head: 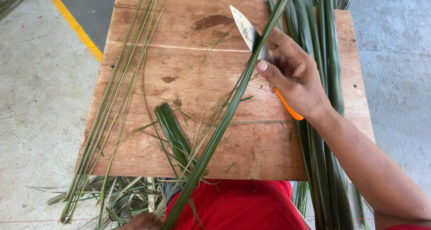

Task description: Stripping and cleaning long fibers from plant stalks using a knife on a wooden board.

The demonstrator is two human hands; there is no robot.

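Head camera view, left to right: thin stripped leaf ribs [112, 108] lie along the left edge of my wooden bench [188, 68]. My left hand [141, 222] sits low at the frame's bottom edge, mostly hidden, so I cannot tell its grip. A long green palm leaf [224, 117] runs diagonally across the bench. My right hand [294, 77] is closed around an orange-handled knife [249, 32], blade against that leaf. Uncut leaves [325, 122] lie under my right forearm.
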